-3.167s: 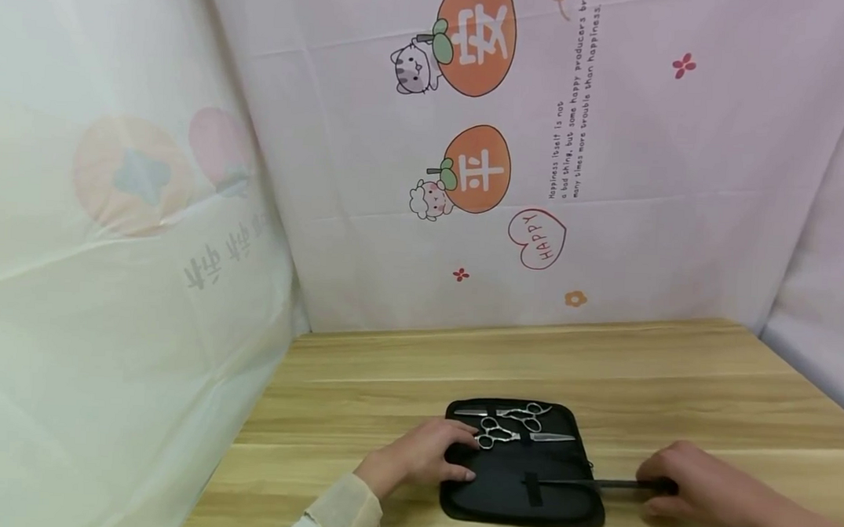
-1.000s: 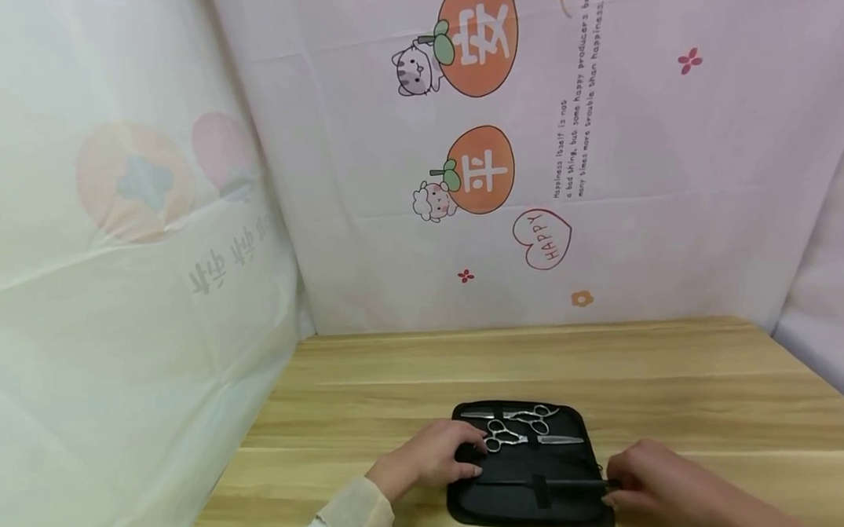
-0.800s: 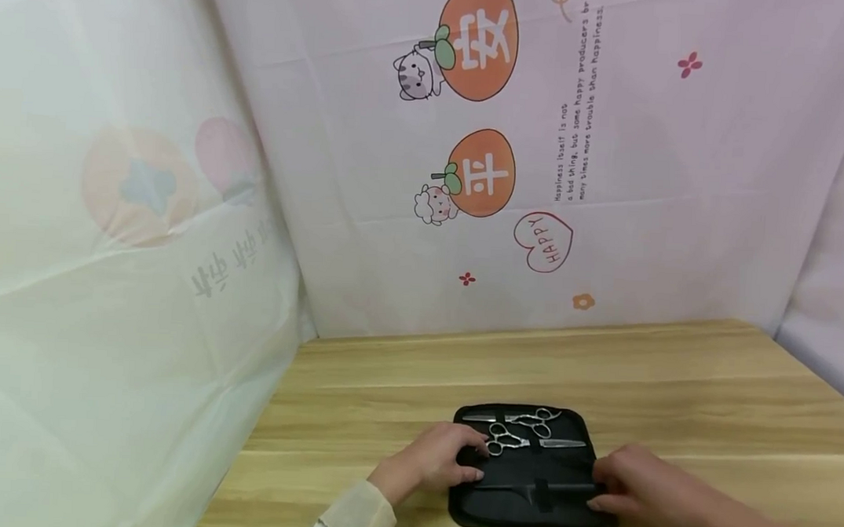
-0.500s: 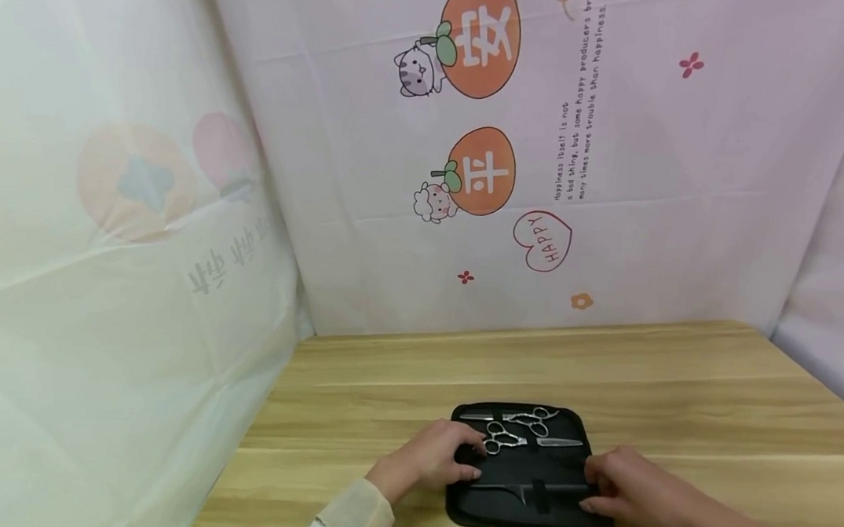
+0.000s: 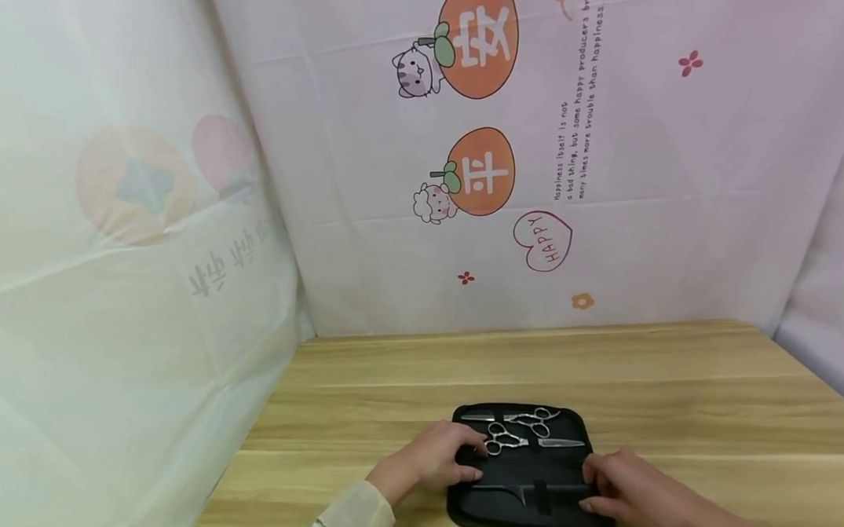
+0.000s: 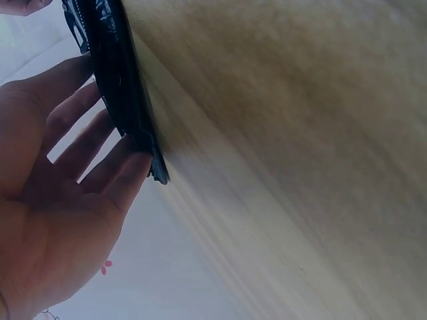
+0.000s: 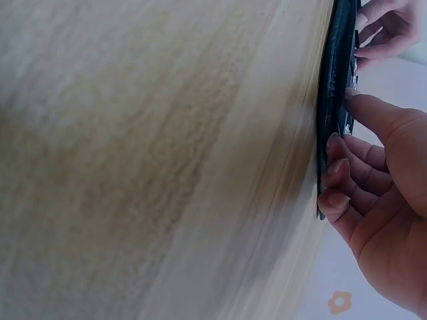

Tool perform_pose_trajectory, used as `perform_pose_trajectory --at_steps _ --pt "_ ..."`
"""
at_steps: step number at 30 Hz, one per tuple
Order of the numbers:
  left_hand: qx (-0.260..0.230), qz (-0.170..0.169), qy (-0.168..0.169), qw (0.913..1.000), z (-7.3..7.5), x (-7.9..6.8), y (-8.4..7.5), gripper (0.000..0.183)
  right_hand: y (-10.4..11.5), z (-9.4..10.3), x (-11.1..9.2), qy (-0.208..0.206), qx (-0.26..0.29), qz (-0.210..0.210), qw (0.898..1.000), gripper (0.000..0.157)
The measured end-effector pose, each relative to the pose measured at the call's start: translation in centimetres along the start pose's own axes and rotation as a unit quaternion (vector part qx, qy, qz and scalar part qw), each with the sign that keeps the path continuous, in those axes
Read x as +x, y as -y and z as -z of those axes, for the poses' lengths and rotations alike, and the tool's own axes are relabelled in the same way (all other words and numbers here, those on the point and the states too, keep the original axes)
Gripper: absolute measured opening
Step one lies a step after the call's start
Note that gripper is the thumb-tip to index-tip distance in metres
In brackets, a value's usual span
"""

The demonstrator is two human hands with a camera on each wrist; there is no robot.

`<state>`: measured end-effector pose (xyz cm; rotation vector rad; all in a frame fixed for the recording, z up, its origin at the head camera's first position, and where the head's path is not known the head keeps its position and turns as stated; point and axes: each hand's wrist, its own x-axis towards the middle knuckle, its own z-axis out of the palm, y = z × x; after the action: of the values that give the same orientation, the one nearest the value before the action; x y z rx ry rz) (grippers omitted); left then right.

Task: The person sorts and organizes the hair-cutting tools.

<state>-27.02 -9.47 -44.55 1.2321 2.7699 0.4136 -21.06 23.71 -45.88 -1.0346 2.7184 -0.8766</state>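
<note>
An open black scissors case (image 5: 482,514) lies flat on the wooden table. Two silver scissors, an upper pair (image 5: 542,426) and a lower pair (image 5: 506,440), sit under its straps. Below them lies a black tail comb (image 5: 521,492), passed through an elastic strap (image 5: 542,497), thin tail to the left. My left hand (image 5: 438,457) rests on the case's left edge, thumb and fingers spread; the left wrist view shows those fingers (image 6: 123,177) fairly straight against it. My right hand (image 5: 638,493) is at the comb's right end, fingers (image 7: 337,167) bent by the case edge; that end is partly hidden.
The table (image 5: 360,386) extends around the case on all sides. A printed white cloth (image 5: 365,277) hangs behind it. More cloth (image 5: 198,364) closes off the left side, and another panel (image 5: 829,328) stands at the right.
The comb has slid leftward through the strap until it lies within the case. My right hand has followed it left to the case edge; my left hand has hardly moved on the case.
</note>
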Motion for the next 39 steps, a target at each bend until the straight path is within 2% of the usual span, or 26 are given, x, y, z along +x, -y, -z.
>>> perform_pose_trajectory --at_steps 4,7,10,18,26,31,39 --pt "0.007 -0.011 -0.002 0.9999 0.0 -0.4 0.1 0.03 -0.3 -0.1 0.1 -0.003 0.018 0.009 1.0 0.019" --pt "0.011 -0.022 -0.015 0.9996 -0.1 -0.5 0.1 0.041 -0.5 -0.1 0.2 -0.016 0.012 0.024 1.0 0.019" --pt "0.013 -0.029 -0.026 0.9992 -0.1 -0.2 0.2 0.047 -0.7 0.3 0.2 -0.023 -0.004 0.02 1.0 0.022" --pt "0.001 0.002 -0.017 0.9999 0.0 0.0 0.1 0.046 -0.6 1.2 0.5 -0.01 -0.017 0.001 1.0 0.027" --pt "-0.01 0.006 -0.018 0.9998 -0.2 0.2 0.1 0.044 -0.8 1.7 0.5 -0.013 -0.026 0.052 0.998 0.026" --pt "-0.008 0.007 -0.016 0.9998 -0.1 0.0 0.2 0.046 -1.0 1.9 0.2 0.002 0.001 0.047 0.999 0.022" --pt "0.001 0.003 -0.017 0.9998 -0.2 -0.1 0.2 0.044 -0.6 1.6 0.1 0.005 0.0 0.016 1.0 0.019"
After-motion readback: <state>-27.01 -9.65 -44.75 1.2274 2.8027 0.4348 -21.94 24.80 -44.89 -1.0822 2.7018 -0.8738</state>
